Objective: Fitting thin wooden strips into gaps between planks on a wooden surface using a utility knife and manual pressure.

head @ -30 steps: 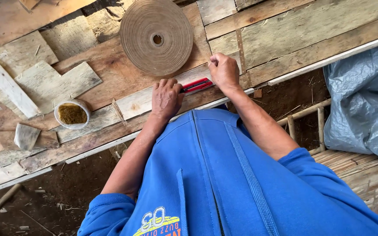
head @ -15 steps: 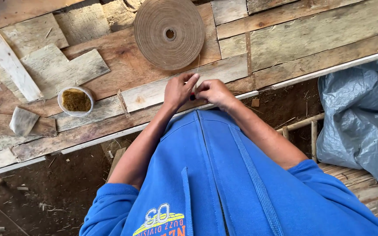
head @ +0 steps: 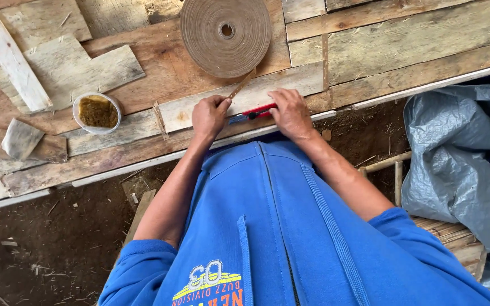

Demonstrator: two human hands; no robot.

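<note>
on the pale plank (head: 290, 88) our left hand (head: 210, 116) pinches the loose strip (head: 240, 85) that comes from the brown roll (head: 226, 35) above. our right hand (head: 290, 111) is closed on a red cutter (head: 252, 113), just beside. a small bowl (head: 96, 112) stands well apart, left.

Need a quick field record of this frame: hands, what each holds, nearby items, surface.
left hand: pinches the free end of the brown strip
right hand: grips a red and blue utility knife, lying on the pale board
roll: coiled brown strip roll lies flat on the bench, beyond the hands
surface: rough wooden plank bench
left of hands: small white cup with brownish contents
right side: grey plastic sheet off the bench
clothing: blue top
</note>
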